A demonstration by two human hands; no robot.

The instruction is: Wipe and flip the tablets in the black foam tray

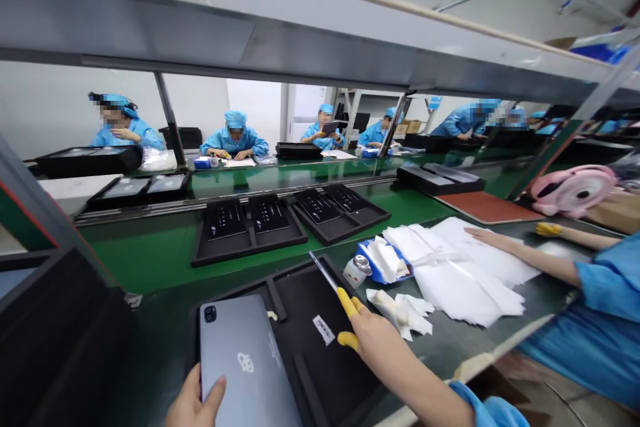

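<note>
My left hand [193, 403] grips the near edge of a grey tablet [245, 360], thumb on its back, which faces up with the camera at its top left. The tablet lies partly over a black foam tray [300, 320] in front of me. My right hand [365, 330], with yellow finger cots on thumb and fingers, pinches a thin metal tool [324, 271] whose tip points up and away over the tray. A small white label [324, 329] sits on the tray just left of that hand.
White wipes [400, 310], a small bottle [357, 270] and a pile of white sheets [465, 267] lie to the right, where a neighbouring worker's hand [487, 237] rests. Black trays with tablets [247, 227] ride the green belt [150, 253]. A pink fan [573, 190] stands far right. Other workers sit beyond.
</note>
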